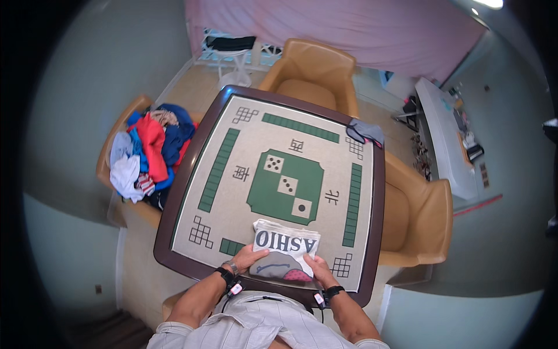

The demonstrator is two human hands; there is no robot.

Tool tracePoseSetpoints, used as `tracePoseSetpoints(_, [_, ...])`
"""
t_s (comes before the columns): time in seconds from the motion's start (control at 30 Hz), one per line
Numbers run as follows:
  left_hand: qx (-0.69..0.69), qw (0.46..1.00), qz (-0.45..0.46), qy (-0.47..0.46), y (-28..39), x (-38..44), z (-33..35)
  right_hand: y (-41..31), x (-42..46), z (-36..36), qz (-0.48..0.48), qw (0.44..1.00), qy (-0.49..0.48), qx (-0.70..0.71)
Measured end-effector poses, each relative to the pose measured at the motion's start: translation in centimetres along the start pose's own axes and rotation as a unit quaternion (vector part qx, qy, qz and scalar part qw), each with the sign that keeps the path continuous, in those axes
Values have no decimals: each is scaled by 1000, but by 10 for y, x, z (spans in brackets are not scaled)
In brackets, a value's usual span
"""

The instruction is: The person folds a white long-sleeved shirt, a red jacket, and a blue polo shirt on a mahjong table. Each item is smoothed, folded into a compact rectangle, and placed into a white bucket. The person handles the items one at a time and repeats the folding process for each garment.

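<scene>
A folded white garment (285, 255) with large dark lettering and a grey and pink print lies at the near edge of the mahjong table (270, 131). My left hand (247, 258) grips its left side, thumb on top of the cloth. On its right side, my right hand (319, 269) holds it the same way, thumb over the top and fingers hidden behind or beneath. Whether the garment rests fully on the table or is slightly raised, I cannot tell. A grey cloth item with dark and pink trim (366, 131) lies on the table's far right corner.
Left of the table, a tan armchair (104, 161) bears a heap of mixed clothes (150, 148). Other tan armchairs stand at the far side (314, 61) and right (425, 218). A white stool (235, 65) with dark cloth (231, 43) stands beyond; a cluttered white counter (444, 144) is at right.
</scene>
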State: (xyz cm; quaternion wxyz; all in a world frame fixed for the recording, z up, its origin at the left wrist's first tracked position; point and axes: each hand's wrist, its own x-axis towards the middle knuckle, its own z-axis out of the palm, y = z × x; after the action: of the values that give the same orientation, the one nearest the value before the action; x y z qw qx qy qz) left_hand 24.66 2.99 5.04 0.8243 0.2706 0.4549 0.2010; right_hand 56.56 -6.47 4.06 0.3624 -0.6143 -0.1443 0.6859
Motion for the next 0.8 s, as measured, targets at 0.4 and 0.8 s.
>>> tracePoseSetpoints(0.4, [81, 995, -10, 50, 0, -3, -1, 15, 4, 11, -10, 1000, 14, 6])
tracePoseSetpoints(0.8, [46, 999, 7, 20, -11, 8, -5, 3, -9, 11, -44, 996, 38, -63])
